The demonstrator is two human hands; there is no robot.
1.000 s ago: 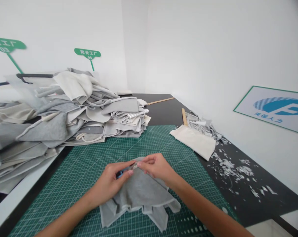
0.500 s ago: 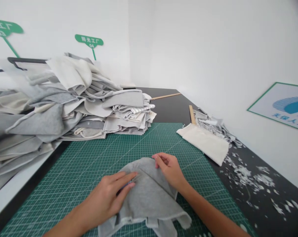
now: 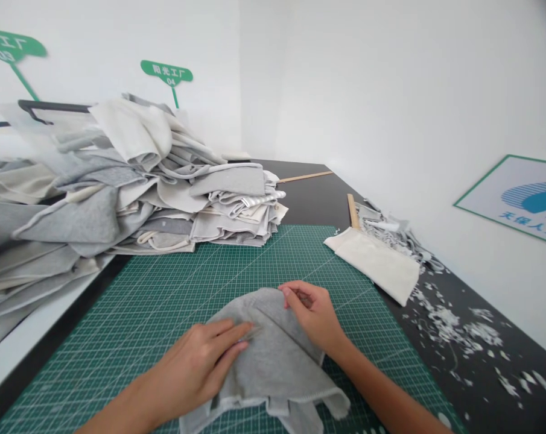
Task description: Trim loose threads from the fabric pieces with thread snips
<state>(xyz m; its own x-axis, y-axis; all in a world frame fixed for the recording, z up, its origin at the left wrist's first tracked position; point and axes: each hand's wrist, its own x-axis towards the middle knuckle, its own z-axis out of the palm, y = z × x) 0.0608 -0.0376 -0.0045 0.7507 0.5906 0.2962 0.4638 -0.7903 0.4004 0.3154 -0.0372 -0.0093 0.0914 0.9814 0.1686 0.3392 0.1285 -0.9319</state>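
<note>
A piece of light grey fabric (image 3: 268, 355) lies rumpled on the green cutting mat (image 3: 164, 301), its stitched lower edge towards me. My left hand (image 3: 209, 355) rests over its left side, closed on a small pointed metal tool (image 3: 253, 333). Only the thin, blurred tip shows past the fingertips, against the cloth; the rest is hidden, so I cannot tell its exact kind. At the fabric's upper right edge, my right hand (image 3: 309, 310) is closed, with thumb and forefinger pinching the cloth. The other right fingers are curled under.
On the left rises a large heap of grey and cream fabric pieces (image 3: 164, 181). A folded cream cloth (image 3: 374, 265) lies across the mat's right edge, beside a wooden strip (image 3: 353, 211). White scraps (image 3: 449, 322) litter the black table (image 3: 494, 392). Another strip (image 3: 304, 177) lies farther back.
The left fingers have shifted slightly, and the tool's tip now shows a little beyond them. The right hand keeps its pinch on the fabric. The view has moved slightly.
</note>
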